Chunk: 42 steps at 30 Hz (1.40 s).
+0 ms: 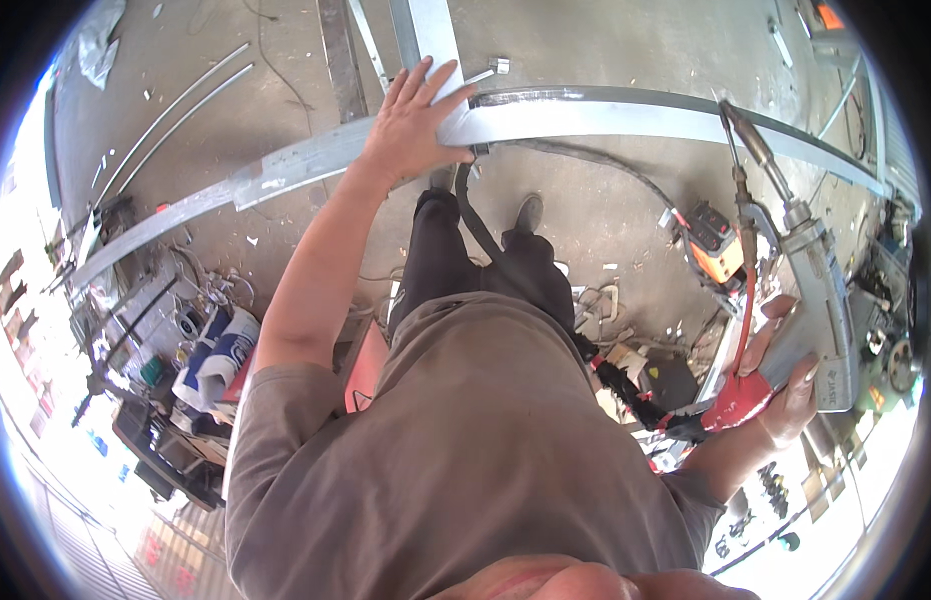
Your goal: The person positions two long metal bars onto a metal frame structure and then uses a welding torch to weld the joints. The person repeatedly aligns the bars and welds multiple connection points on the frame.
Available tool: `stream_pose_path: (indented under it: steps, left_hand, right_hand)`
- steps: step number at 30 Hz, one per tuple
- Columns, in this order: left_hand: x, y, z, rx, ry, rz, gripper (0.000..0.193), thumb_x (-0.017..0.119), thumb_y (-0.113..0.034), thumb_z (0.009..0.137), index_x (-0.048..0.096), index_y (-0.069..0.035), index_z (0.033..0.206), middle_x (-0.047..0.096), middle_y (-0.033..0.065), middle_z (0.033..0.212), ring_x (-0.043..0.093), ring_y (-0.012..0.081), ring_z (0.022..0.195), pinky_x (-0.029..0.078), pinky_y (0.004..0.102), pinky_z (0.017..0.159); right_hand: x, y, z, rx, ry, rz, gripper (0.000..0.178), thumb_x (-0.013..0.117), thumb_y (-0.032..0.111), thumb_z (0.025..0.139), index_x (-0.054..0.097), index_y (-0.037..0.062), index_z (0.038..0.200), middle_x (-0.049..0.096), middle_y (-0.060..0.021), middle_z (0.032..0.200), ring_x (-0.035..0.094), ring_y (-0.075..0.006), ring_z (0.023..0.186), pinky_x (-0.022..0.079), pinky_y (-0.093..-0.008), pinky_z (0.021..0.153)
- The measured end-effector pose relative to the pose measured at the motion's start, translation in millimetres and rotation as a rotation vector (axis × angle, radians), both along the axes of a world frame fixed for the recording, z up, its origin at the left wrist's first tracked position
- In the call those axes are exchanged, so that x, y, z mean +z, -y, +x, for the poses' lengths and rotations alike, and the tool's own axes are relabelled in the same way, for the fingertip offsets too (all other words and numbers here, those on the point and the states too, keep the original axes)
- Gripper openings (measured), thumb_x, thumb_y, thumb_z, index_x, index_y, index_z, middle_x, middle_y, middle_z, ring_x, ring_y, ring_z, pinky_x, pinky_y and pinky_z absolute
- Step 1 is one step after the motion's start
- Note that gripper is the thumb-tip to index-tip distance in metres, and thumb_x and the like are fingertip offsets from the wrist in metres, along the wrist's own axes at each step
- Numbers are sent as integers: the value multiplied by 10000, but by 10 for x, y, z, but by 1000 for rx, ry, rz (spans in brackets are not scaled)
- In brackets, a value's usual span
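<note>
My left hand (414, 125) lies flat with fingers spread on a silvery metal tube frame, where a tube leading away (435, 42) meets the long cross tube (586, 119). A dark strap or hose (476, 215) hangs from the frame just below this hand. Off to the right, my right hand (791, 408) grips a grey welding gun (824, 315) by its handle. The gun's narrow nozzle, with a thin tube beside it, points away toward the cross tube and overlaps it in view; I cannot tell whether they touch. A red sleeve and black-wrapped cable trail from the handle.
An orange and black machine (716, 245) stands on the floor beyond the cable. Thin metal rods (186, 120) lie at the far left. Blue-and-white containers (221, 350) and clutter fill the left side. Scraps and a dark cable lie on the concrete floor (626, 45).
</note>
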State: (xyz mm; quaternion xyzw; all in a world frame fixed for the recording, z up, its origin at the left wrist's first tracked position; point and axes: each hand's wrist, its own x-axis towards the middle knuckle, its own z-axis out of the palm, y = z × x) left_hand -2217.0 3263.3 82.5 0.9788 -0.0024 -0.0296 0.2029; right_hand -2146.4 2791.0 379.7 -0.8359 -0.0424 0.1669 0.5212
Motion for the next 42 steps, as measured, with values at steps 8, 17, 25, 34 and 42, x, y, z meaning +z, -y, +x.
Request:
stream_pose_path:
  steps: [8, 17, 25, 34, 42]
  left_hand:
    - [242, -565, 206, -537, -79, 4, 986, 826, -601, 802, 452, -164, 1601, 372, 77, 1699, 236, 285, 1621, 96, 549, 1353]
    - [347, -714, 171, -569, 24, -63, 923, 938, -414, 665, 583, -172, 1482, 509, 27, 1577, 296, 261, 1589, 157, 524, 1353]
    - [421, -657, 75, -559, 14, -52, 941, 937, -440, 668, 575, -157, 1489, 507, 37, 1571, 274, 264, 1595, 122, 536, 1356]
    - [419, -524, 31, -590, 20, 49, 938, 907, -479, 726, 541, -150, 1525, 496, 69, 1561, 251, 302, 1598, 104, 576, 1349]
    - [186, -562, 10, -576, 91, -4, 925, 918, -465, 704, 559, -155, 1499, 522, 64, 1524, 300, 307, 1575, 139, 593, 1339]
  right_hand:
    - [271, -938, -511, -187, -102, -30, 648, 676, 522, 1027, 570, -76, 1253, 691, -155, 869, 616, -184, 549, 492, -306, 518]
    - [338, -1415, -725, -170, -158, 164, 554, 679, 418, 1045, 554, -30, 1347, 691, -175, 1107, 680, -206, 650, 566, -347, 537]
    - [386, -1502, -992, -238, -140, 158, 494, 701, 301, 1031, 550, -18, 1377, 710, -172, 1111, 678, -221, 645, 561, -347, 539]
    - [440, -1340, -1160, -232, -271, 165, 468, 672, 305, 1048, 565, -6, 1381, 705, -142, 1136, 679, -188, 709, 562, -328, 610]
    - [415, -1334, -1235, -261, -246, 147, 448, 664, 297, 1052, 573, -12, 1362, 703, -135, 1138, 671, -184, 686, 560, -339, 590]
